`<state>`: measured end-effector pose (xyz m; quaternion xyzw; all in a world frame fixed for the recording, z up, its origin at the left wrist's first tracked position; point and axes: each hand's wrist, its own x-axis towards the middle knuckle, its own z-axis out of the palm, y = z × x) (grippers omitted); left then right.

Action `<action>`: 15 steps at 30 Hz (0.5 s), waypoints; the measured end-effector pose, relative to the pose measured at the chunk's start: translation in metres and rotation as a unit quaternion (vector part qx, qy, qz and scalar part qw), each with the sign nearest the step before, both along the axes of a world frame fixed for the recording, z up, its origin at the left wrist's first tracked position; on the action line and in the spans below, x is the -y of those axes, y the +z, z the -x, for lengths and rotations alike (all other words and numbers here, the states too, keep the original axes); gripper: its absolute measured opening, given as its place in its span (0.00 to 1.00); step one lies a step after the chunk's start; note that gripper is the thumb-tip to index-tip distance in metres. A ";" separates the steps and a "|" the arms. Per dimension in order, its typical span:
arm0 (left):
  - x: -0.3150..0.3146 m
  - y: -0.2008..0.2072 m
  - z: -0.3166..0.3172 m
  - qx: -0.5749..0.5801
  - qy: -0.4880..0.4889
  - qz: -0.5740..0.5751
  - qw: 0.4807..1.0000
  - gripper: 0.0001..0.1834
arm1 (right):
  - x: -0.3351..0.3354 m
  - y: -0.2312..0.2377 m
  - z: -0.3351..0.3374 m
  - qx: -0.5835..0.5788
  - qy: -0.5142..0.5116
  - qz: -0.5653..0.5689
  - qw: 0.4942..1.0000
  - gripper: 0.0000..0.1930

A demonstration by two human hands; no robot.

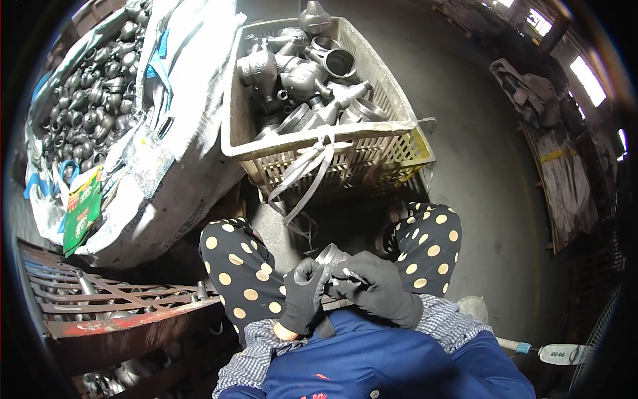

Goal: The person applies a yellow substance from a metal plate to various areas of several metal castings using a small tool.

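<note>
From afar, I saw the left hand [303, 296] and right hand [377, 284] in a shared grip, closed around a grey metal fitting [330, 255], partly hidden by the gloves [399, 306], before the blue jacket [332, 366]. Beyond the knees [229, 243], I saw a plastic crate [372, 132] of castings [306, 80].
</note>
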<state>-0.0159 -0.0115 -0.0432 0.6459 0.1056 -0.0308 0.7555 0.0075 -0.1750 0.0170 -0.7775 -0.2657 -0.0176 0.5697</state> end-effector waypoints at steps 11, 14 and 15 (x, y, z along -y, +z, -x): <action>-0.024 0.009 0.005 -0.043 -0.176 0.051 0.982 0.20 | 0.016 -0.001 -0.008 -0.157 -0.056 -0.073 0.983 0.12; -0.029 0.000 0.008 0.021 -0.221 -0.014 0.975 0.20 | 0.019 0.003 -0.008 -0.150 -0.063 -0.063 0.985 0.11; -0.027 0.000 0.007 0.045 -0.206 -0.009 0.977 0.20 | 0.020 0.001 -0.008 -0.150 -0.064 -0.062 0.985 0.11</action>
